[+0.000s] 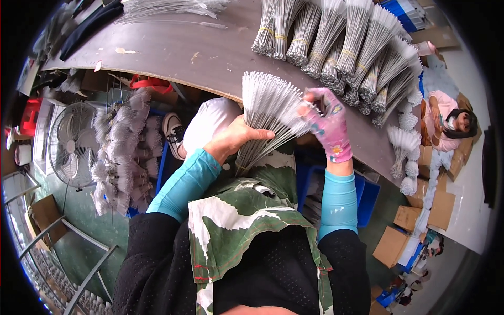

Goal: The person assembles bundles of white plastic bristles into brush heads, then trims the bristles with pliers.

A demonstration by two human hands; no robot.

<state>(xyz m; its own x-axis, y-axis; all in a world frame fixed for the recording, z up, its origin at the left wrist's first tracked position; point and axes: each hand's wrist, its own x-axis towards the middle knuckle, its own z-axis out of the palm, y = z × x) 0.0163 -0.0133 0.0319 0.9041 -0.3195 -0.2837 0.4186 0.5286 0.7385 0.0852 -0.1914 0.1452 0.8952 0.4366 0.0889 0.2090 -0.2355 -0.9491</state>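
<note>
My left hand (237, 137) is closed around a loose bundle of thin wire tube brushes (266, 100), thumb across the stems. The white bristle ends fan upward, and the bare wire ends point down toward my lap. My right hand (329, 125), in a pink flowered glove with bare fingertips, is at the right side of the fan. Its fingers are curled in on the bristle ends of a few brushes leaning that way; exactly how many is hidden. A camouflage apron (236, 220) covers my lap below the bundle.
Many tied brush bundles (336, 47) are stacked on the brown table (210, 50), with loose brushes (173, 9) at its far left. A fan (71, 144) and hanging brush bundles (123, 152) stand left. Blue bins (367, 202) sit under the table; another person (446, 118) is at right.
</note>
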